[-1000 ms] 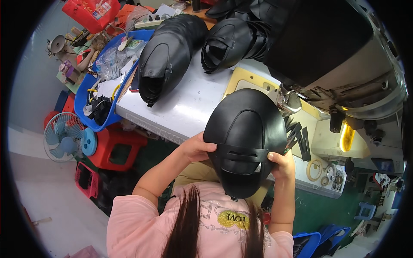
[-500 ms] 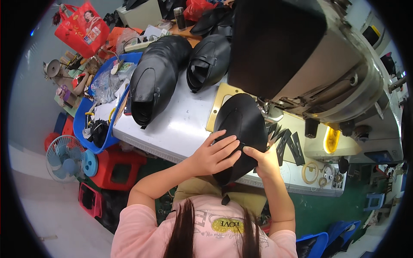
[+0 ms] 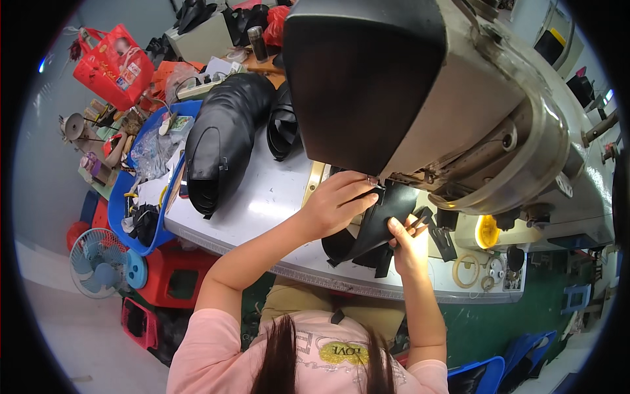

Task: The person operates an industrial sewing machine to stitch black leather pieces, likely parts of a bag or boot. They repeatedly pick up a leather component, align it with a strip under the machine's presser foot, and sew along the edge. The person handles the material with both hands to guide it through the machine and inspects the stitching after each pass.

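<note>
A black leather shoe upper (image 3: 379, 226) is under the head of the sewing machine (image 3: 374, 79), its near part curled upward. My left hand (image 3: 336, 205) pinches the upper's edge close to the needle area, with a small shiny piece by the fingertips. On the upper's right side, my right hand (image 3: 409, 248) grips it with the thumb on top and the fingers behind. Narrow black straps (image 3: 443, 241) lie just beyond the right hand; one near its fingers is too unclear to tell whether it is held. The machine head hides the upper's far end.
Left on the white table (image 3: 262, 217) lies a long stack of black uppers (image 3: 230, 125), with a second stack (image 3: 282, 128) partly behind the machine. A blue tray (image 3: 118, 203) of scraps sits by the table's left edge. Rings and bobbins (image 3: 497, 267) lie at the right end.
The upper has gone from lying flat in both hands to being curled under the machine head. My left hand has moved up to the needle area. The view has shifted, hiding more of the second stack.
</note>
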{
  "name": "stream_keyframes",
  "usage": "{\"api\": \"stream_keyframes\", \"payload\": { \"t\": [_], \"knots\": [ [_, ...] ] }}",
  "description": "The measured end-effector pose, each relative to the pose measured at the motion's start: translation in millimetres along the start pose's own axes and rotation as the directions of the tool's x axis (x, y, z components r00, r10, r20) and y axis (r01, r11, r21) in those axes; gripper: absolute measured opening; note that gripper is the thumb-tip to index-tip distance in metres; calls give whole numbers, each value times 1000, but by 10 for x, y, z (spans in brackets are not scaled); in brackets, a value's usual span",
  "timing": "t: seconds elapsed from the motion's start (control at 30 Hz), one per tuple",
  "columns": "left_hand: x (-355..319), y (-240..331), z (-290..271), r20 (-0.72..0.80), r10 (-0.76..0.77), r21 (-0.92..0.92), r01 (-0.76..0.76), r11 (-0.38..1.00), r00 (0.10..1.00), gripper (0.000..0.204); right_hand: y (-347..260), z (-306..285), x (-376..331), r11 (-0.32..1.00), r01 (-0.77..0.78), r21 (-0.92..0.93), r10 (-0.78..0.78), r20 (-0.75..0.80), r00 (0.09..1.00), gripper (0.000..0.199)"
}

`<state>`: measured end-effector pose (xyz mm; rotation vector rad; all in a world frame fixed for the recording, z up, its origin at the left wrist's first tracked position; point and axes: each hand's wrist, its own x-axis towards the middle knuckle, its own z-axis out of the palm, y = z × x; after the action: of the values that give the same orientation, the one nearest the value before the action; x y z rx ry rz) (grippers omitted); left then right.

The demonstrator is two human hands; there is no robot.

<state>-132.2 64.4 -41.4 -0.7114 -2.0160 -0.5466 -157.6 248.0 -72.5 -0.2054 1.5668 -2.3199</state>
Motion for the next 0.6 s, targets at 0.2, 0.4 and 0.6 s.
{"api": "stream_keyframes", "payload": {
  "t": [0.2,0.4,0.6],
  "knots": [
    [32,-21,33,-12,-66,-1,66,998,998,21,-91,-24,85,997,29,-73,-31,-30,999,16],
    [32,2,44,-50,-130,-42,127,991,990,18,-90,-5,103,995,38,-89,-43,-63,997,18],
    [-5,-31,68,-63,-114,-22,113,993,991,18,-99,9,113,996,24,-83,-29,-63,998,20]
  ]
}}
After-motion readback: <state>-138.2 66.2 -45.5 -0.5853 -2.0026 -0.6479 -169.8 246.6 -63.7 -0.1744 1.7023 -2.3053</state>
